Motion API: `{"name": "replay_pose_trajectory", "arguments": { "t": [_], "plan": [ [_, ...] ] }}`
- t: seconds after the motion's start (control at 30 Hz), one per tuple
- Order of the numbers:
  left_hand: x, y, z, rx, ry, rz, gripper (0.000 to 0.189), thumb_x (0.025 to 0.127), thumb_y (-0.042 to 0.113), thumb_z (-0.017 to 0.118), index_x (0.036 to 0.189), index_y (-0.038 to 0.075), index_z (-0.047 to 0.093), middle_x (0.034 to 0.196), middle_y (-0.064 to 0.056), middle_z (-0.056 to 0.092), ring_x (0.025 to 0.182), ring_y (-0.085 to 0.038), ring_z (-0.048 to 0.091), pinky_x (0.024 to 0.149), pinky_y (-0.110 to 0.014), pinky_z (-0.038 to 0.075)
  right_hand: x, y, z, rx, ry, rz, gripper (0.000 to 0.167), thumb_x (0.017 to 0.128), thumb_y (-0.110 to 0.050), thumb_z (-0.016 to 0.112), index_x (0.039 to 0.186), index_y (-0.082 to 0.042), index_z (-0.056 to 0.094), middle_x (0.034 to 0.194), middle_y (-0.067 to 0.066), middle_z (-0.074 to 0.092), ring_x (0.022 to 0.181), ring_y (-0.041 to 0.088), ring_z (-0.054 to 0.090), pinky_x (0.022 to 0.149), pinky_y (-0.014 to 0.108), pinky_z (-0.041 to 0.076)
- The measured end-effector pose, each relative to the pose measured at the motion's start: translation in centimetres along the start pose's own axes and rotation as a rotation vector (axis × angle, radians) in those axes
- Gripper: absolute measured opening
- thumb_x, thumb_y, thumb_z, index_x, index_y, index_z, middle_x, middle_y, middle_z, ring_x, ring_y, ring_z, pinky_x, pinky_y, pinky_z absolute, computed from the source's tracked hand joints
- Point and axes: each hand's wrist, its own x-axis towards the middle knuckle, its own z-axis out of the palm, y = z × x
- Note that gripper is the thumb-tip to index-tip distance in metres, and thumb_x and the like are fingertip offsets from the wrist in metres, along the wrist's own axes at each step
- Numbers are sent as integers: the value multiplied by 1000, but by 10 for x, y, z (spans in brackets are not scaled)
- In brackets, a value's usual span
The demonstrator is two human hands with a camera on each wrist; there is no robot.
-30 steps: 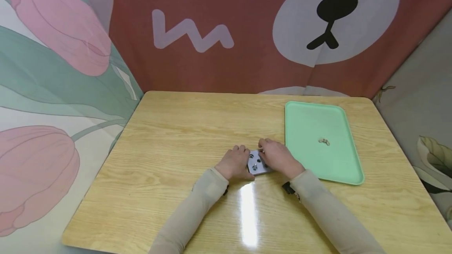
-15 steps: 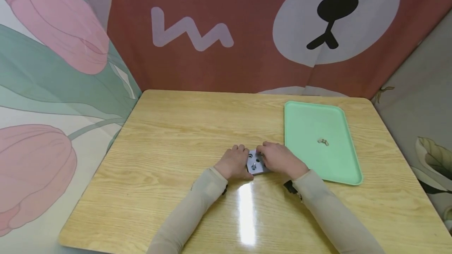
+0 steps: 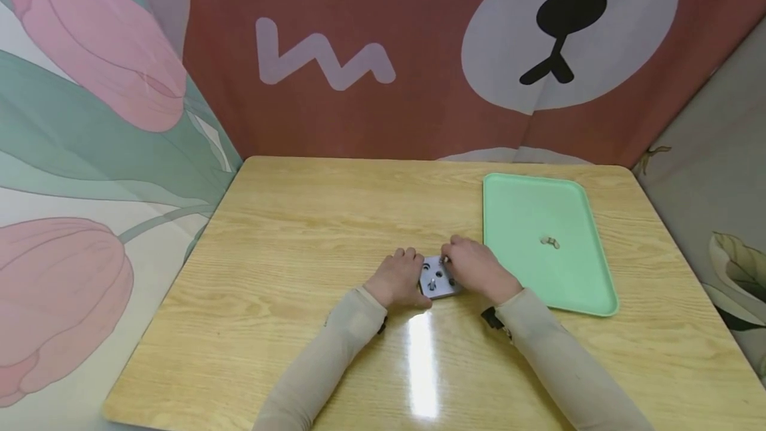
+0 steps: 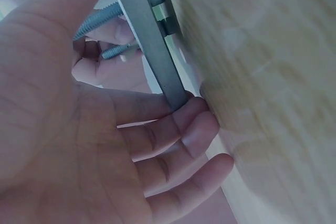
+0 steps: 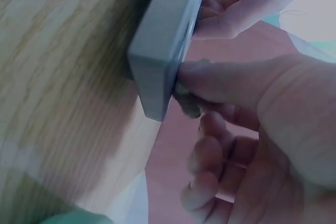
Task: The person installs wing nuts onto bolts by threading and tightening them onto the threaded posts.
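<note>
A small grey metal plate point(image 3: 443, 289) with holes and upright threaded bolts lies in front of me, between both hands. My left hand point(image 3: 395, 277) grips its left edge, thumb at the near side and fingers at the far side. In the left wrist view, bolts point(image 4: 100, 19) stick out of the plate and their heads point(image 4: 168, 25) show beneath it. At the plate's far right corner my right hand point(image 3: 475, 271) pinches a small dull wing nut point(image 5: 188, 104) between thumb and forefinger, close against the plate. The fingers partly hide the wing nut.
A light green tray point(image 3: 538, 205) lies to the right, close beside the right hand. Several small brass-coloured pieces point(image 3: 549, 242) sit in it. The wooden table point(image 3: 299, 218) reaches back to a red patterned cloth point(image 3: 329, 118).
My right fingers have shifted slightly at the plate's far right corner, covering more of it half a second ago and less now. The left hand and plate stay in place.
</note>
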Motion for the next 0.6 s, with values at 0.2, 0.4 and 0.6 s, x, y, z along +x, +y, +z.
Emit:
{"name": "replay_pose_trajectory", "arguments": {
  "t": [0.2,0.4,0.6],
  "plan": [
    [0,1,1,28,5,5,82,70,66,68,125,8,51,105,-4,51,92,-18,49,75,-32,46,1,2,4,-9,34,20,16,89,-21,66,88,-5,64,79,5,51,65,16,49,55,31,44],
    [1,1,1,13,5,5,81,70,66,68,125,8,52,101,-2,50,87,-16,46,71,-30,44,0,2,8,65,40,0,10,91,-14,59,98,-7,59,85,5,58,68,17,53,58,33,46],
    [1,0,2,-1,3,-4,80,71,66,68,124,8,52,102,-2,49,87,-16,44,72,-30,43,-3,3,7,86,40,-61,12,90,-8,56,101,-9,60,87,4,58,66,15,52,56,31,44]
  ]
}}
